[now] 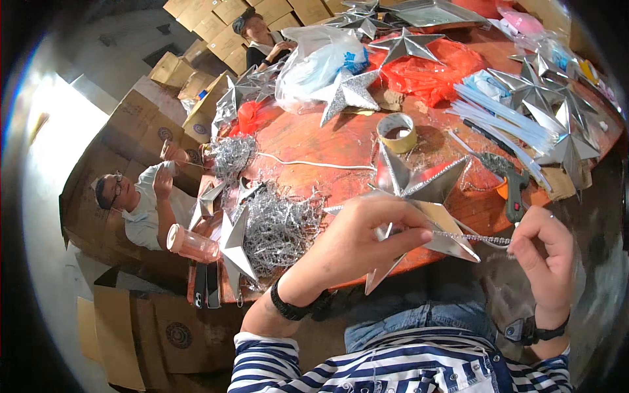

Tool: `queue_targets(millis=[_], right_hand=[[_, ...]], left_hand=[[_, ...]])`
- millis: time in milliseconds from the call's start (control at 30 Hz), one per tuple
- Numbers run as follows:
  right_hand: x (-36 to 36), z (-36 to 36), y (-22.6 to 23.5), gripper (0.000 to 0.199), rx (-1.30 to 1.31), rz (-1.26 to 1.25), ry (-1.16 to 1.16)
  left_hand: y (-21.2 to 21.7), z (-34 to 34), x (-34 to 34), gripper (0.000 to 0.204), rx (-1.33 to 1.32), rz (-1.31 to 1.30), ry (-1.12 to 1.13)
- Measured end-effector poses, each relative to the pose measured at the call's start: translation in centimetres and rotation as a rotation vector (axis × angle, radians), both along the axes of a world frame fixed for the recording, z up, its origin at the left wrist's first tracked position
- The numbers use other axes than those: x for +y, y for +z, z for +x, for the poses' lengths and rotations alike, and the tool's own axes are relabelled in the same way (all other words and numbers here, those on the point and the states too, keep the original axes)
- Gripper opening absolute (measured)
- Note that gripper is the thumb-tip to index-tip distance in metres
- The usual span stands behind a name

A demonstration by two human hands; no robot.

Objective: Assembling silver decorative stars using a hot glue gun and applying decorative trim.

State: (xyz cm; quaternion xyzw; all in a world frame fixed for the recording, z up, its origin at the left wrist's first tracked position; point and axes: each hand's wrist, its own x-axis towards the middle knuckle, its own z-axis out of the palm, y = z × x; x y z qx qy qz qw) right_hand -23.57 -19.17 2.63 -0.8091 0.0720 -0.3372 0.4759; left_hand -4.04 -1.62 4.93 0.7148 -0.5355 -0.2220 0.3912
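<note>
Left hand [377,229] and right hand [545,252] each pinch a sparkly trim [468,238] — stretched across a smooth, sharp-pointed silver star [429,187] at the red table's [314,141] near edge. Crinkly tinsel [272,226] crowds the left; beyond — open painted surface, one cord [314,162].

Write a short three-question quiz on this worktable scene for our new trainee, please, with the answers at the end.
1. True or false: the left hand wears a glove.
2. Choose one: the right hand is pinching
A) a roll of tape
B) a thin silver strand
C) a drinks tumbler
3. Fill in: on the table, the heap of silver tinsel lies toward the person's ____ side.

Key: 1. False, it is bare; 2. B; 3. left.
</note>
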Motion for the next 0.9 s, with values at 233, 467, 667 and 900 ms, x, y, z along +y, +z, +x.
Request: queue_targets(millis=[233,467,667,900], right_hand=[[0.3,0.2,-1.5,0.018,0.092,0.277,0.025],[0.8,0.2,-2.0,0.015,0.141,0.240,0.020],[1.0,0.7,-3.0,0.012,0.153,0.170,0.097],[0.6,-0.5,-5.2,0.012,0.185,0.200,0.126]], left_hand=[[0.1,1.5,0.9,0.012,0.199,0.062,0.083],[-0.5,2.4,-0.8,0.017,0.082,0.121,0.263],[-1.1,2.2,-1.0,0.009,0.110,0.073,0.349],[-2.4,1.8,-1.0,0.011,0.088,0.152,0.357]])
